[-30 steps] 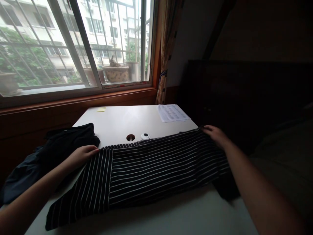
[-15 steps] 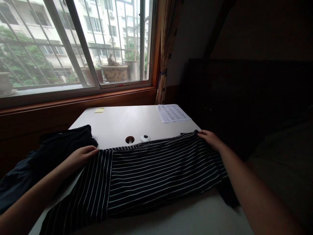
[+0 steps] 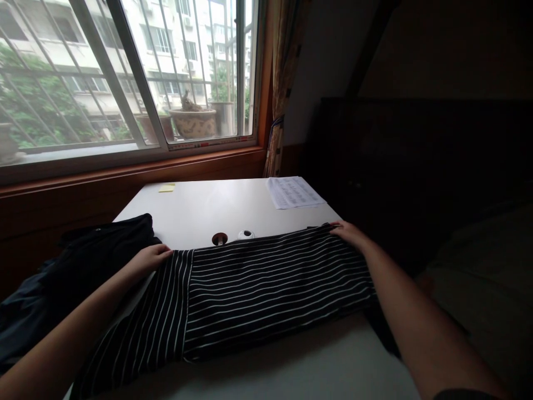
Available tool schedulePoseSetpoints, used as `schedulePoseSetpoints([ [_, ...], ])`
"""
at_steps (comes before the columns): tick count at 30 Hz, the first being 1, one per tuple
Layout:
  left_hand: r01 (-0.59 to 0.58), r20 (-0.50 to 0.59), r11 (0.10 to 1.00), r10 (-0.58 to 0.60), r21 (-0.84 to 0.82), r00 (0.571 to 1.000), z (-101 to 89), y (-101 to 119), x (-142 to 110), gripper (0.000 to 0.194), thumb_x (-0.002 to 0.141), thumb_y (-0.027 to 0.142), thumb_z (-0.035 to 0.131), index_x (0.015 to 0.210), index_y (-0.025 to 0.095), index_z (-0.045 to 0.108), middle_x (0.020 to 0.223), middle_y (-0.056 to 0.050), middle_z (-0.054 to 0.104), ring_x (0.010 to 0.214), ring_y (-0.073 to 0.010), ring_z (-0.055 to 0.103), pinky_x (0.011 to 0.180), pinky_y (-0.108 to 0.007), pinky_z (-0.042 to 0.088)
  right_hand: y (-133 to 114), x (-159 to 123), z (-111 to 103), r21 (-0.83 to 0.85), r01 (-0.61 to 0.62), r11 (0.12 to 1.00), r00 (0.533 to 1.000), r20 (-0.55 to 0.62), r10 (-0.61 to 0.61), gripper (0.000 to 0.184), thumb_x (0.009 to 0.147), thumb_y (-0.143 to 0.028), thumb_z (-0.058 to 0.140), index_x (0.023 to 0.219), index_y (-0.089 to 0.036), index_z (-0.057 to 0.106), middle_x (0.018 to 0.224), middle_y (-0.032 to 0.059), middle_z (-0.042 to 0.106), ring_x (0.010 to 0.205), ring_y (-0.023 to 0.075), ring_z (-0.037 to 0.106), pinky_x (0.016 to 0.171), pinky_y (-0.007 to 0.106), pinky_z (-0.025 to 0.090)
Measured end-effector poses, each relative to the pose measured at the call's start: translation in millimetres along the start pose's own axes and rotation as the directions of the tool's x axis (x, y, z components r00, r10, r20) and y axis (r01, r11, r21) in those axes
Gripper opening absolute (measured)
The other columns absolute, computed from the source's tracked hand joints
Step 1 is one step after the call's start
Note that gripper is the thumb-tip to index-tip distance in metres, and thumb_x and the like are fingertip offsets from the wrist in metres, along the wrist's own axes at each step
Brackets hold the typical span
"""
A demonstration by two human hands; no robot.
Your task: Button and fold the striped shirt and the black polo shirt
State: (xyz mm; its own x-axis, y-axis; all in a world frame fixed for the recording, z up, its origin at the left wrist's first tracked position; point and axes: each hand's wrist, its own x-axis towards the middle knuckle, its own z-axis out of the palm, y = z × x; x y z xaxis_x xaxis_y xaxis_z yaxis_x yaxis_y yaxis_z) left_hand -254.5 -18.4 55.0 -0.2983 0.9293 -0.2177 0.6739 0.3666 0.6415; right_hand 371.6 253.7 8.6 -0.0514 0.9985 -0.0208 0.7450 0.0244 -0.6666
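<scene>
A black garment with thin white stripes is stretched sideways between my hands over the white table. Its kind is not clear, though a seam near the left divides a sleeve-like part from the wider part. My left hand pinches its upper edge by that seam. At the upper right corner, my right hand grips the cloth with closed fingers. The lower left part hangs toward me, and a dark end droops below my right forearm.
Dark folded clothes lie at the table's left edge. Printed sheets and a yellow sticky note are at the far side. A cable hole and its white cover sit just beyond the garment. A barred window stands behind.
The garment's upper edge is pulled straighter and its lower edge has risen a little. My right hand has shifted slightly left, my left hand slightly right; both keep hold of the cloth.
</scene>
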Motion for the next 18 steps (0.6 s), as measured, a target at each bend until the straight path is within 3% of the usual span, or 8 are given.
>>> schedulePoseSetpoints([
  [3, 0.022, 0.026, 1.000, -0.022, 0.004, 0.999, 3.8, 1, 1, 0.050, 0.064, 0.066, 0.061, 0.077, 0.019, 0.071, 0.073, -0.006, 0.072, 0.071, -0.0276, 0.068, 0.061, -0.032, 0.051, -6, 1, -2, -0.002, -0.008, 1.000, 0.995, 0.097, 0.008, 0.061, 0.078, -0.043, 0.072, 0.134, -0.020, 0.063, 0.083, 0.0051, 0.075, 0.074, 0.0208, 0.070, 0.072, 0.030, 0.054],
  [7, 0.020, 0.008, 1.000, -0.020, -0.007, 1.000, 3.5, -5, 4, 0.049, 0.064, 0.065, 0.061, 0.077, 0.019, 0.071, 0.079, -0.007, 0.074, 0.079, -0.0296, 0.070, 0.068, -0.033, 0.053, -14, 11, -2, -0.069, 0.003, 0.998, 0.992, 0.129, 0.006, 0.041, 0.081, -0.047, 0.071, 0.111, -0.018, 0.076, 0.094, 0.0082, 0.076, 0.083, 0.0215, 0.070, 0.078, 0.030, 0.053],
  [10, -0.010, -0.032, 1.000, 0.010, -0.001, 0.999, 3.0, -10, 6, 0.049, 0.068, 0.065, 0.059, 0.080, 0.019, 0.071, 0.080, -0.007, 0.075, 0.081, -0.0297, 0.070, 0.071, -0.033, 0.053, -16, 19, -2, -0.144, -0.004, 0.990, 0.997, 0.079, 0.015, 0.030, 0.083, -0.042, 0.068, 0.097, -0.016, 0.077, 0.094, 0.0094, 0.076, 0.087, 0.0226, 0.070, 0.078, 0.030, 0.052],
  [14, -0.045, -0.071, 0.998, 0.049, 0.050, 0.996, 3.5, -12, 8, 0.048, 0.075, 0.063, 0.054, 0.085, 0.019, 0.072, 0.084, -0.007, 0.076, 0.083, -0.0289, 0.070, 0.071, -0.032, 0.052, -15, 21, -1, -0.270, -0.017, 0.963, 1.000, -0.011, 0.014, 0.027, 0.086, -0.038, 0.065, 0.095, -0.015, 0.076, 0.099, 0.0112, 0.076, 0.092, 0.0235, 0.069, 0.078, 0.029, 0.050],
  [18, -0.057, -0.113, 0.975, 0.083, 0.215, 0.990, 11.0, -10, 8, 0.040, 0.083, 0.053, 0.050, 0.088, 0.020, 0.072, 0.090, -0.008, 0.076, 0.089, -0.0276, 0.070, 0.075, -0.030, 0.052, -18, 9, 6, -0.402, -0.023, 0.916, 0.997, -0.080, -0.010, 0.026, 0.088, -0.038, 0.062, 0.098, -0.018, 0.075, 0.099, 0.0113, 0.074, 0.092, 0.0247, 0.067, 0.077, 0.031, 0.048],
])
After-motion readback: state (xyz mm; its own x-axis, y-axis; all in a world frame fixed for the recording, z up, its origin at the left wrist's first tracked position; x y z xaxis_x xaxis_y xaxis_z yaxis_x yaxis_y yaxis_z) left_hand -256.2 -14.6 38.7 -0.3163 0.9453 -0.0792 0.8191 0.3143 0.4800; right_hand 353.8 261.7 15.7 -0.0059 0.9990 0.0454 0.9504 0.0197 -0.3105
